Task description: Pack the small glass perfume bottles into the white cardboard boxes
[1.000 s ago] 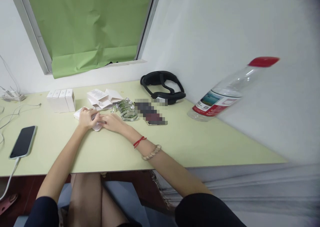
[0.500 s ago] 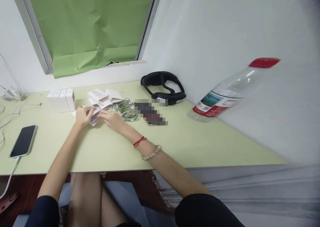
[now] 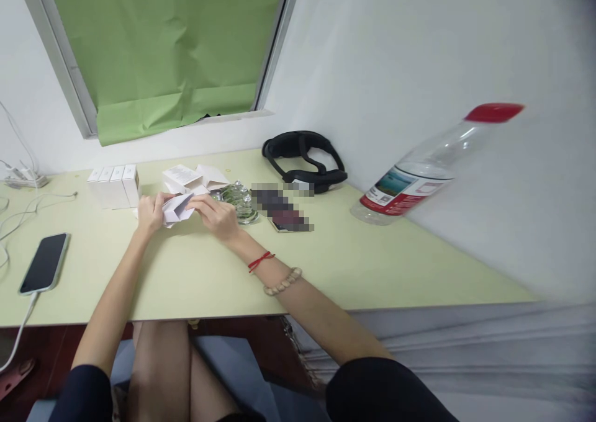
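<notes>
A small white paper box (image 3: 177, 210), its open end and inner walls showing, is held between my two hands just above the table. My left hand (image 3: 151, 213) grips its left side, fingers closed on it. On its right edge, my right hand (image 3: 216, 216) pinches the card with thumb and fingertips. Behind it lie white cartons (image 3: 182, 177), one with small print and one partly unfolded. To their left several slim white boxes (image 3: 114, 186) stand side by side in a row. A clear glass dish (image 3: 242, 206) sits right behind my right hand.
On the pale table (image 3: 326, 267) are a phone with a blurred screen (image 3: 284, 210), a black headset (image 3: 305, 161) and a red-capped plastic bottle (image 3: 403, 192). At left lie a charging phone (image 3: 45, 262), white cables (image 3: 35, 208) and a power strip (image 3: 25, 179).
The white paper box has been tilted up so that its open end shows. My right hand has shifted slightly right and turned, and its fingers now pinch the box's edge.
</notes>
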A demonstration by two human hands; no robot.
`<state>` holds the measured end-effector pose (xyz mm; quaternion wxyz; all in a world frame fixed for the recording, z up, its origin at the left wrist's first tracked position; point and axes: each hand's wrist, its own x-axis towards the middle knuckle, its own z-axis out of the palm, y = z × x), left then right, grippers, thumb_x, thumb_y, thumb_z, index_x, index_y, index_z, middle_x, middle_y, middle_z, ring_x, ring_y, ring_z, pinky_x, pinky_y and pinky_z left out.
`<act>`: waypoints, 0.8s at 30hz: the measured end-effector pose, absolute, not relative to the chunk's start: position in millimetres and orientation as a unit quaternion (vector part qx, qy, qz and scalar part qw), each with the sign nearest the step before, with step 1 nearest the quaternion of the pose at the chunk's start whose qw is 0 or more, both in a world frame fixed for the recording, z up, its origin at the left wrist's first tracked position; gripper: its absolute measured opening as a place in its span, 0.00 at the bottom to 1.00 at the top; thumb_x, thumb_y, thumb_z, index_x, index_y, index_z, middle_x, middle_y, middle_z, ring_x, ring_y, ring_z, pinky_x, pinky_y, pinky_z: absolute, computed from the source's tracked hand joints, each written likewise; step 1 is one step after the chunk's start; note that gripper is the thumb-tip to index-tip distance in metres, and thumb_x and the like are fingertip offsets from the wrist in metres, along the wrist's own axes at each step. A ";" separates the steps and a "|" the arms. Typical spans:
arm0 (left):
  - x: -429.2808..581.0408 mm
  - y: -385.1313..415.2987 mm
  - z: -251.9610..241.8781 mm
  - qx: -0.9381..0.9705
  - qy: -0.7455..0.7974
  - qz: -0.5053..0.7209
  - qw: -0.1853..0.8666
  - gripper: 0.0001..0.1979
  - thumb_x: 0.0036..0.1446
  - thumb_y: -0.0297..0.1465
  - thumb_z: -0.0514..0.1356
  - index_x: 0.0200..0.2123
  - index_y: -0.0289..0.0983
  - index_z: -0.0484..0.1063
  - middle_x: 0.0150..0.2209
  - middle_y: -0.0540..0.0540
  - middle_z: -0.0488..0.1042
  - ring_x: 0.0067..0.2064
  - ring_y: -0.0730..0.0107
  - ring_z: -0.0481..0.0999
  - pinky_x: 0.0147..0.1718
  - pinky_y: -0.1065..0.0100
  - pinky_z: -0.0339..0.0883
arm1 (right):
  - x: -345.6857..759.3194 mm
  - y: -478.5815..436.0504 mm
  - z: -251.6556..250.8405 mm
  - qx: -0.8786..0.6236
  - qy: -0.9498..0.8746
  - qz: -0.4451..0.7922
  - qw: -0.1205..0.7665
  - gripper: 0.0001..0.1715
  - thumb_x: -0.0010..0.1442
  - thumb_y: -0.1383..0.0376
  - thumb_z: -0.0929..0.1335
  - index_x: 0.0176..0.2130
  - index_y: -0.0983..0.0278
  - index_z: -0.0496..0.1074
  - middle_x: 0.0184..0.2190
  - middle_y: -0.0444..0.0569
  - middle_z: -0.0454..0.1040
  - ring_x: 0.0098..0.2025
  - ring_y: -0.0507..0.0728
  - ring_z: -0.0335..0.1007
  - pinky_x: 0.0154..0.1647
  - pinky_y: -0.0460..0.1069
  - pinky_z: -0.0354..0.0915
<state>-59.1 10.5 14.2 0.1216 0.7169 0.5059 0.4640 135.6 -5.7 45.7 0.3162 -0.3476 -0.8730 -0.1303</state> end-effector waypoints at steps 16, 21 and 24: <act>-49.1 3.4 13.8 0.773 0.528 0.351 0.011 0.27 0.65 0.38 0.39 0.31 0.37 0.76 0.31 0.42 0.77 0.32 0.62 0.74 0.39 0.58 0.57 | 141.5 4.4 52.6 -0.415 -0.688 -0.092 0.589 0.19 0.69 0.59 0.52 0.38 0.62 0.65 0.37 0.54 0.69 0.37 0.55 0.71 0.35 0.50 0.68; -46.0 3.0 9.7 0.793 0.520 0.316 -0.032 0.21 0.63 0.36 0.42 0.29 0.36 0.72 0.31 0.42 0.76 0.32 0.64 0.72 0.38 0.59 0.55 | 144.8 4.8 57.5 -0.424 -0.664 -0.033 0.615 0.19 0.67 0.53 0.55 0.40 0.63 0.64 0.39 0.56 0.69 0.35 0.56 0.71 0.33 0.51 0.69; -43.1 2.5 9.7 0.792 0.521 0.317 -0.021 0.19 0.62 0.37 0.45 0.31 0.37 0.72 0.33 0.42 0.77 0.34 0.62 0.73 0.38 0.58 0.55 | 138.9 2.0 54.4 -0.442 -0.668 0.046 0.597 0.20 0.67 0.50 0.55 0.41 0.62 0.62 0.39 0.54 0.70 0.27 0.53 0.69 0.28 0.50 0.68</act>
